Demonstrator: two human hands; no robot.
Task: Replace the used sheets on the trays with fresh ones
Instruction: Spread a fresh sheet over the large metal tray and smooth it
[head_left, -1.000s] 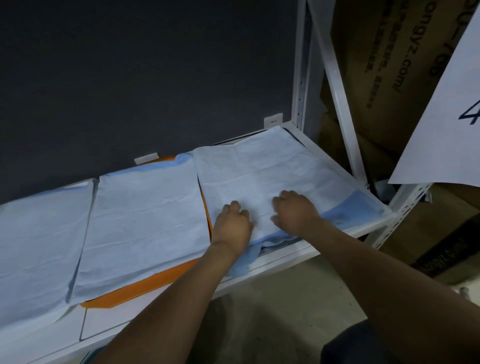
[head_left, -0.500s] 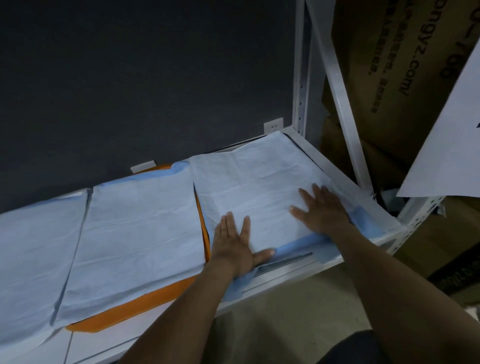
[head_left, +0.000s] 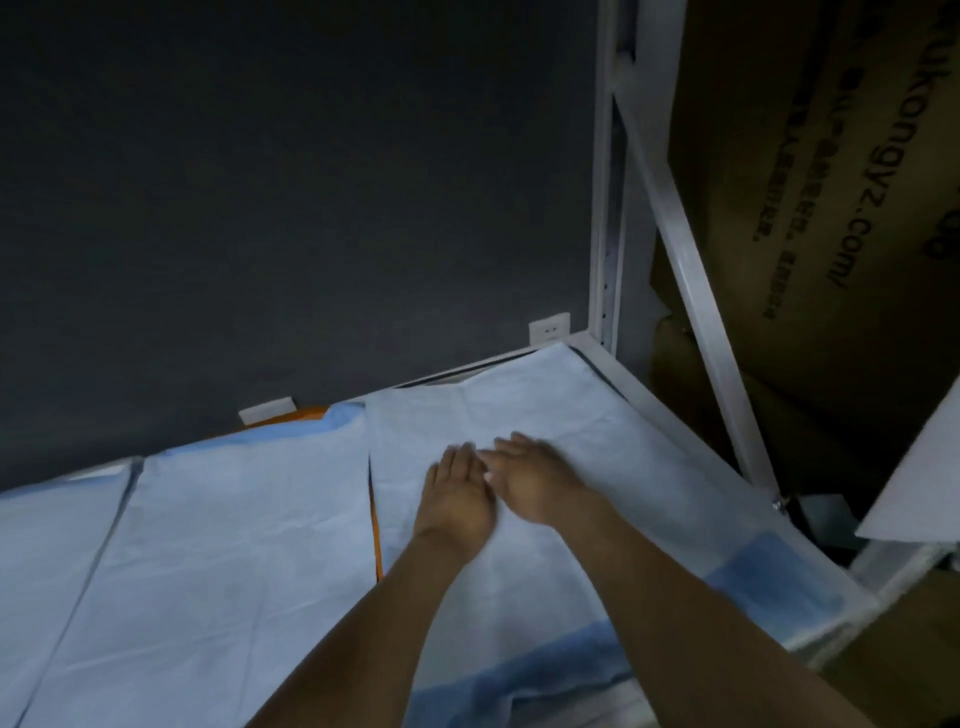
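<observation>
At the right end of the white shelf (head_left: 670, 415) I see a pale blue sheet (head_left: 613, 467) spread out. My left hand (head_left: 457, 499) and right hand (head_left: 535, 483) lie flat on it, fingers straight, side by side. The fingertips blur, and an orange tray (head_left: 375, 525) shows only an edge.

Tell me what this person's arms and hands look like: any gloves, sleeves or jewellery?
The left hand and right hand are bare, no gloves. Both forearms are bare too, with no sleeve in view and no watch or bracelet at the wrists. The fingers are too blurred to tell about rings.
</observation>
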